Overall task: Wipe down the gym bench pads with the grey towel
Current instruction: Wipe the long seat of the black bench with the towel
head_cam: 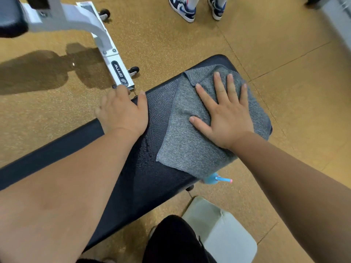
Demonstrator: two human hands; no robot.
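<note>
A black gym bench pad runs from the lower left to the upper right of the head view. The grey towel lies spread over its far end, one corner folded back. My right hand presses flat on the towel, fingers spread wide. At the pad's left edge my left hand grips the side, thumb on top and fingers curled over. Small wet droplets show on the pad just left of the towel.
A white bench frame with small wheels stands at the upper left. Another person's sneakers are at the top. A blue spray bottle peeks out below the towel's near edge. A pale green bench foot sits on the tan floor.
</note>
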